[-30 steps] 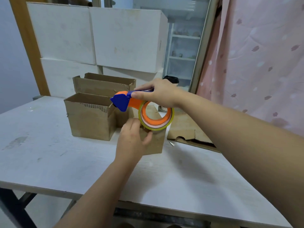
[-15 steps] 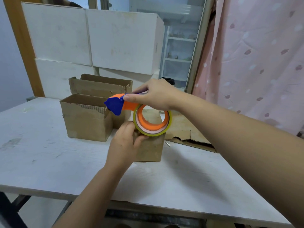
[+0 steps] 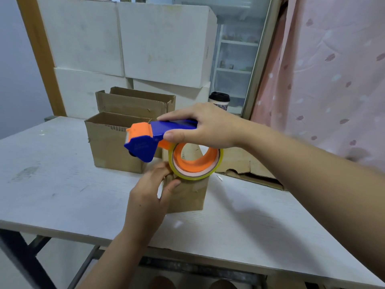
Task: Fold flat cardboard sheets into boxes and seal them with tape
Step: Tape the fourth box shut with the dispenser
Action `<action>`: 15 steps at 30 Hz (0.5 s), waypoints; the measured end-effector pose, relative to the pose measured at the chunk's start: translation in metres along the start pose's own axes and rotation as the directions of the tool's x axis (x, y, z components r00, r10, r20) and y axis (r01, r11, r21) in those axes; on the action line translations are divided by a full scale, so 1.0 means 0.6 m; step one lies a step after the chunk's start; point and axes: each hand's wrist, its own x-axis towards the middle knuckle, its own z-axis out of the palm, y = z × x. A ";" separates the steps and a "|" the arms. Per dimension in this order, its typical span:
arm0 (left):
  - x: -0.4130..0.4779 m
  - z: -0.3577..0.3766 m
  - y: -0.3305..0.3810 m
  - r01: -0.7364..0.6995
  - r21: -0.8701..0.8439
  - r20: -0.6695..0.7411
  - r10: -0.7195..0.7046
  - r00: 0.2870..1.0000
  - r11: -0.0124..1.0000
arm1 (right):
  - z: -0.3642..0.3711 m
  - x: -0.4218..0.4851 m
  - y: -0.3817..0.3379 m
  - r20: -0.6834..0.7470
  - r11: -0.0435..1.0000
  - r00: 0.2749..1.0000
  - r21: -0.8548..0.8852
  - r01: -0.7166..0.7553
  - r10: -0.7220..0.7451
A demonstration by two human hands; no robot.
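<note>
**SMALL BOX UNDER TAPE: HANDLING AND CLEARANCES**

The bench carries all items. A stack of white cartons stands at its twelve o'clock edge. The nearer open box and the farther open box sit one behind the other at ten o'clock of the work. Flat cardboard sheets lie at two o'clock, behind your right forearm. The small box being sealed stands mid-bench, toward the near edge.

Your left hand has its grip on the box's upper left corner, thumb on the near face. Your right hand is wrapped round the blue handle of the tape dispenser, which you hold over the box top with the tape roll low. Whether the roll touches the cardboard cannot be told.

Judgement: the box looks light and thin-walled. It should be stiff at the edges, likely to dent on the faces, and apt to skid when the tape pulls. Hold it at the corner and press down. Keep your left fingers away from the dispenser's nose.

The nearer open box sits close beyond that nose, so a stroke toward ten o'clock risks striking it. A lidded cup at one o'clock stands well apart.
</note>
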 end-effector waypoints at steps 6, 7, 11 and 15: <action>-0.004 0.005 0.001 0.007 -0.010 -0.015 -0.008 1.000 1.000 | 0.000 -0.005 0.004 0.012 1.000 1.000 -0.029 0.005 -0.005; -0.004 0.006 0.002 0.009 -0.016 -0.016 -0.010 1.000 1.000 | 0.000 -0.007 0.006 0.000 0.999 1.000 -0.037 0.017 -0.017; -0.003 0.005 0.003 0.010 -0.017 -0.010 -0.011 1.000 1.000 | -0.001 -0.014 0.012 -0.065 0.999 0.997 0.004 0.048 -0.048; -0.002 0.004 0.001 -0.011 -0.015 -0.004 0.011 1.000 1.000 | -0.015 -0.027 0.024 -0.028 0.995 0.999 -0.101 0.021 -0.024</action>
